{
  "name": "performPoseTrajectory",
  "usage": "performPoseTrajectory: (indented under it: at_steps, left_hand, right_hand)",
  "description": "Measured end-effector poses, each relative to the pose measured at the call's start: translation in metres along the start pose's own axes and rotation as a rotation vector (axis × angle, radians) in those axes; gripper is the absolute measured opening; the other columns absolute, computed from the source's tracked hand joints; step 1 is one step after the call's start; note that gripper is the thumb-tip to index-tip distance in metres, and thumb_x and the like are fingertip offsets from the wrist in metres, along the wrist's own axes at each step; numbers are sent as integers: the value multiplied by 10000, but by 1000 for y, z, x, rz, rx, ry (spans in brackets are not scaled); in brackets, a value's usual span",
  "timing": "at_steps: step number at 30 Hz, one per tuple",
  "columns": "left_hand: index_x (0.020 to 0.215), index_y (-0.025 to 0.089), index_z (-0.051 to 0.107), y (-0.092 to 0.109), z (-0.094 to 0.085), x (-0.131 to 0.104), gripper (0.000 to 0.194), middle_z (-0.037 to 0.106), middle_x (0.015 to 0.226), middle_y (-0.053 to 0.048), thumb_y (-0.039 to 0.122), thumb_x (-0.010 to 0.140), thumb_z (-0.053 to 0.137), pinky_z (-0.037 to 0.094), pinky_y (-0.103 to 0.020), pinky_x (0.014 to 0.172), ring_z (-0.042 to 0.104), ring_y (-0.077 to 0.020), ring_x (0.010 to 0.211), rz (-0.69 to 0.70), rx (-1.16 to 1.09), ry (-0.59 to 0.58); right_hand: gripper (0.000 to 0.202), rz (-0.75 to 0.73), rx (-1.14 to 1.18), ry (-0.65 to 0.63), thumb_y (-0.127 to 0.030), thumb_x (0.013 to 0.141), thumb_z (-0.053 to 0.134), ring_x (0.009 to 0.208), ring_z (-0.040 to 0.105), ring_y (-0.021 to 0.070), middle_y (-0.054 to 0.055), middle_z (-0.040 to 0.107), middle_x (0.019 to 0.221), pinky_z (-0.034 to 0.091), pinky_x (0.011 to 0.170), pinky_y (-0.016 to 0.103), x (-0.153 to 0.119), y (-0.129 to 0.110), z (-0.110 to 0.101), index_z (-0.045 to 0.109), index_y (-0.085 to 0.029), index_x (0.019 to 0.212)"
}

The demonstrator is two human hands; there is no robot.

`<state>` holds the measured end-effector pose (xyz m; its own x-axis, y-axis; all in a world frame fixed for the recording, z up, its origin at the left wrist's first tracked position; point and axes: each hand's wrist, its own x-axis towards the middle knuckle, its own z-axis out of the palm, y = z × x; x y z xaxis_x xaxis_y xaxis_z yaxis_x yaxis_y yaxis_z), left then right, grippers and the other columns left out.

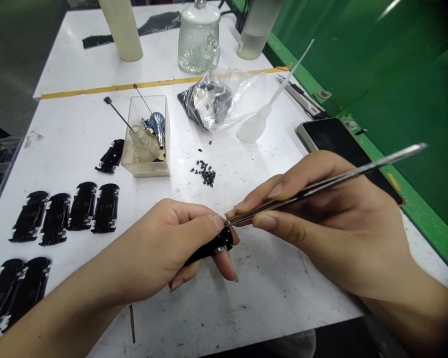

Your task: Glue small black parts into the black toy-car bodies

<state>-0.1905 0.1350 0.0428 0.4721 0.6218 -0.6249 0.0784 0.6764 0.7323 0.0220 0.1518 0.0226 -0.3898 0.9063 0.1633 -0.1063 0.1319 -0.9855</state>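
My left hand [171,243] is wrapped round a glossy black toy car base [207,248], mostly covered by the fingers. A small silvery bit shows at its near edge. Pinched between the thumb and fingers of my right hand [332,223] is a pair of metal tweezers [321,185]. Their tips touch the black part's far end, right beside my left thumb. Whether the tips grip anything is too small to tell. Beyond my hands lies a scatter of tiny black pieces [208,175] on the white table.
Similar black car bases [82,205] lie in groups at left. Behind them stands a clear plastic box [149,166] with a small bottle and a blue-handled tool. A plastic bag [212,99], dropper bottle [256,124], glass mug [198,42] and phone [343,141] lie farther off. A green wall [381,74] borders the right.
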Motion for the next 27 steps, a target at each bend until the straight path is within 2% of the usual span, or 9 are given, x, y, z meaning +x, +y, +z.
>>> performPoseTrajectory:
  at_steps: [4, 7, 10, 14, 16, 18, 22, 24, 27]
  left_hand:
    - [880, 144, 757, -2, 0, 0, 291, 791, 764, -65, 348, 985, 577, 234, -166, 373, 361, -16, 358, 4, -10, 42]
    - [896, 142, 766, -3, 0, -1, 296, 792, 756, -66, 349, 989, 575, 241, -156, 374, 365, -13, 359, 17, 0, 43]
    - [892, 147, 766, -3, 0, -1, 295, 790, 746, -59, 344, 986, 569, 246, -152, 370, 364, -14, 357, 31, 20, 54]
    - [868, 140, 759, -3, 0, 0, 281, 791, 742, -61, 306, 967, 555, 237, -159, 372, 360, -14, 353, 49, 4, 63]
    - [856, 137, 750, -2, 1, 0, 269, 786, 731, -57, 282, 955, 546, 231, -168, 374, 353, -15, 349, 55, -25, 53]
    - [843, 135, 740, -3, 1, 0, 257, 777, 714, -52, 264, 942, 540, 228, -175, 377, 350, -18, 348, 66, -46, 46]
    - [826, 133, 733, -4, 0, 1, 252, 768, 698, -47, 251, 929, 535, 227, -183, 379, 350, -20, 350, 105, -43, 44]
    - [819, 133, 731, -5, 0, 2, 249, 768, 694, -47, 249, 927, 539, 228, -185, 379, 344, -19, 344, 120, -58, 36]
    - [823, 136, 727, -7, -2, 2, 245, 763, 680, -41, 247, 934, 538, 226, -186, 377, 345, -20, 339, 115, -85, 25]
  right_hand:
    - [354, -18, -334, 74, -246, 895, 793, 673, 740, 144, -52, 744, 815, 624, 621, 230, 1, -13, -31, 630, -340, 1195]
    - [258, 12, -915, -62, -499, 913, 744, 489, 585, 118, -31, 656, 672, 425, 436, 266, 3, -18, -63, 707, -295, 1067]
    - [304, 99, -1299, -152, -559, 962, 618, 515, 563, 141, -6, 679, 714, 362, 479, 306, 5, -11, -84, 711, -274, 1010]
    - [324, 254, -1394, -174, -568, 939, 636, 615, 605, 182, 21, 717, 833, 398, 550, 328, 10, -4, -89, 695, -264, 1035]
    - [271, 271, -1440, -167, -518, 944, 657, 652, 605, 185, 41, 724, 873, 411, 600, 343, 18, -12, -81, 711, -261, 1011]
    - [256, 167, -1440, -108, -489, 936, 689, 649, 590, 179, 46, 714, 839, 399, 626, 350, 33, -26, -61, 725, -249, 1017]
    - [383, -121, -1055, -3, -508, 880, 771, 653, 589, 152, 13, 698, 821, 409, 664, 321, 84, -46, 8, 745, -224, 1135]
    - [434, -136, -884, -82, -413, 860, 814, 706, 600, 148, 12, 715, 888, 409, 680, 303, 112, -40, 44, 729, -199, 1228]
    - [119, -228, -823, -190, -292, 931, 725, 674, 525, 120, -13, 654, 751, 359, 688, 297, 140, -22, 75, 765, -180, 924]
